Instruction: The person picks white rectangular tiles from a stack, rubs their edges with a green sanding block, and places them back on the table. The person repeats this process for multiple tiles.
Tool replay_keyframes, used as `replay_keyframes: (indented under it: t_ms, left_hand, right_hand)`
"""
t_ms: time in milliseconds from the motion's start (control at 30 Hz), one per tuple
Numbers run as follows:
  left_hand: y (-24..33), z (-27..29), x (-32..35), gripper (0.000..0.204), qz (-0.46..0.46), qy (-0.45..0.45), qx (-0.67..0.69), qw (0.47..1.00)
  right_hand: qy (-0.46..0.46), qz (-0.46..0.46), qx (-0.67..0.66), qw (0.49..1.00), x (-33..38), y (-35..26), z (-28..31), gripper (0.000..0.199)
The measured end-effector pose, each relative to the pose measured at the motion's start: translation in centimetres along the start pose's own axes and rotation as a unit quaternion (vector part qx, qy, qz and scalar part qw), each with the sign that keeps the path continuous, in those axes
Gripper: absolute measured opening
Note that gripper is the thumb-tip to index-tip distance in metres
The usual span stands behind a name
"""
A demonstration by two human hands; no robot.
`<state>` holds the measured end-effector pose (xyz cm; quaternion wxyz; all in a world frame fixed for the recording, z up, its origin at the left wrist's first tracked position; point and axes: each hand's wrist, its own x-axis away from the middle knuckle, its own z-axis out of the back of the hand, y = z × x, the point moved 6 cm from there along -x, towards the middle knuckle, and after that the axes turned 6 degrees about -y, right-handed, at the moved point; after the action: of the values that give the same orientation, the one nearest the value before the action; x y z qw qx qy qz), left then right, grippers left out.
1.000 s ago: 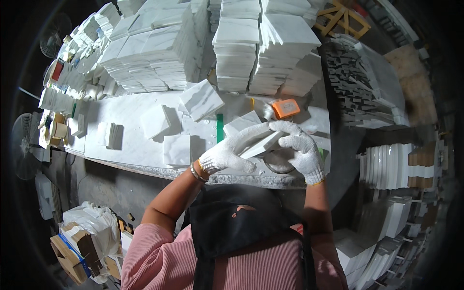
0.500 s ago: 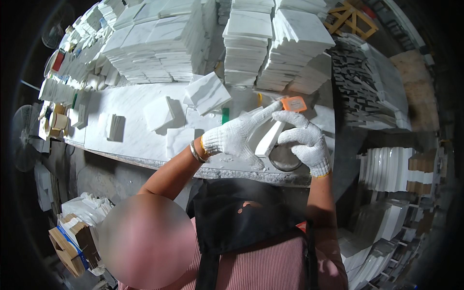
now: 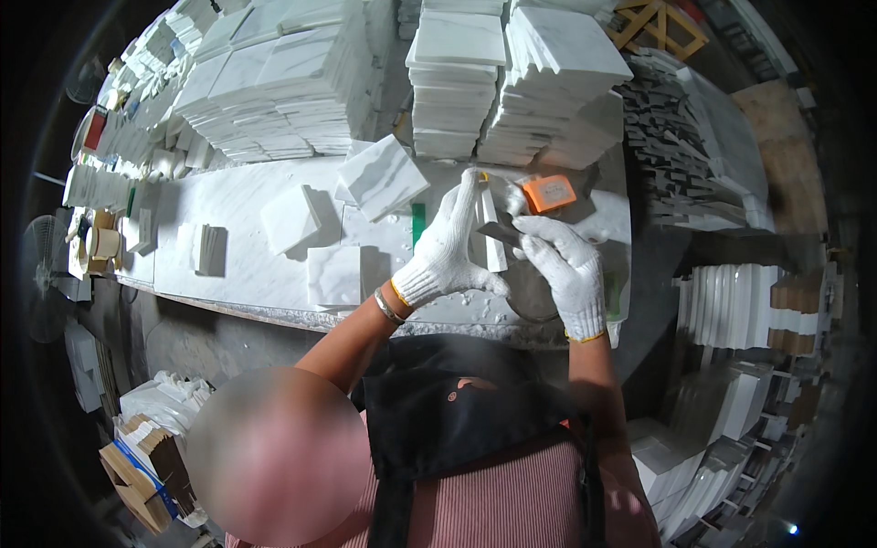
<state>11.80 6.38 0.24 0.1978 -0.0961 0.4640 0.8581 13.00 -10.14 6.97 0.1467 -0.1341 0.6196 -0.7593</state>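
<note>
Held by the left hand, in a white knitted glove, a narrow-looking white tile, seen on its edge, near the front of the marble table and between both hands. Thumb of this left hand spread far from the fingers, these being straight along the left side of the tile. In the right hand, gloved also, a dark flat tool, pinched between thumb and fingers and crossing over the tile; whether pressing on it, impossible to tell. Half a second ago, no such tool to be seen, and the right fingers more curled, close by the upper end of the tile. At that time also, the tile slanting with its upper end to the right; now turned, with this end leaning slightly to the left. Orange block then just beside the left fingertips, now well apart from them, beyond the right hand. Without visible change on the table: the veined tile lying askew, the green strip, and, at the far side, the tall tile stacks.
</note>
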Motion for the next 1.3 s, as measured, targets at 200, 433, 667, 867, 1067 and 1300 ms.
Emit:
replay_keyframes:
  t_ms: [200, 433, 667, 867, 1067, 1300]
  left_hand:
    - [-1.0, 1.1, -0.6, 0.174, 0.056, -0.071, 0.075, 0.993]
    - [-2.3, 3.4, -1.6, 0.078, 0.125, -0.106, 0.259, 0.952]
    - [-2.1, 3.8, -2.2, 0.044, 0.199, -0.15, 0.223, 0.942]
    - [-3.8, 2.8, -1.3, 0.051, 0.155, -0.119, 0.369, 0.909]
    - [-3.6, 2.6, -1.3, 0.053, 0.143, -0.122, 0.38, 0.906]
    - [-2.9, 3.1, -0.6, 0.047, 0.152, -0.081, 0.282, 0.944]
  right_hand:
    - [-0.054, 0.032, 0.099, 0.993, -0.2, -0.8, -0.6, 0.024]
    - [-0.093, 0.07, 0.14, 0.983, -0.6, -1.3, -0.3, 0.023]
    - [-0.172, 0.115, 0.181, 0.961, -2.7, -1.8, -1.7, 0.024]
    - [-0.175, 0.11, 0.204, 0.957, -1.7, -1.8, -1.1, 0.021]
    - [-0.139, 0.101, 0.207, 0.963, -0.2, -1.7, -0.5, 0.021]
    - [-0.096, 0.006, 0.133, 0.986, 0.9, -1.9, -0.7, 0.031]
